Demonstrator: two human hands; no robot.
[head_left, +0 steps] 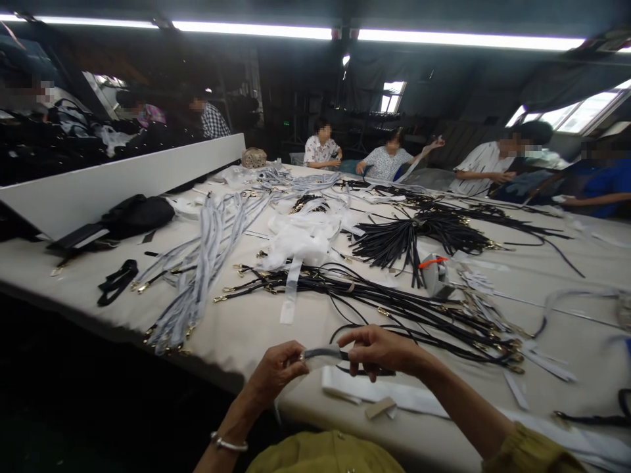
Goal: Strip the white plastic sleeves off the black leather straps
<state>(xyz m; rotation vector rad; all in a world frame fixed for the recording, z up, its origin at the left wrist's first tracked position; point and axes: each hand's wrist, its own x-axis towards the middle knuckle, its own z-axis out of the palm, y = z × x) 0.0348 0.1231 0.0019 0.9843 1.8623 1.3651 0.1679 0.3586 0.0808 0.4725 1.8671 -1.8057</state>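
My left hand (277, 373) pinches one end of a dark strap (320, 353) that has a translucent white wrap around it. On the strap's other side is my right hand (377, 351), its fingers bent around the dark strap where it leaves the wrap. Both hands are above the front edge of the table (266, 322). Just beyond them lies a long bundle of black straps (374, 295) with gold clasps. A white strip (355, 386) and a small brown piece (379, 408) rest below my right hand.
Wrapped straps (207, 243) lie at left, beside a black looped strap (117, 282). White film (300, 240) and a fanned black bundle (404, 240) are mid-table, near a tape dispenser (436, 277). Several people sit beyond the table. A white partition (133, 184) stands at left.
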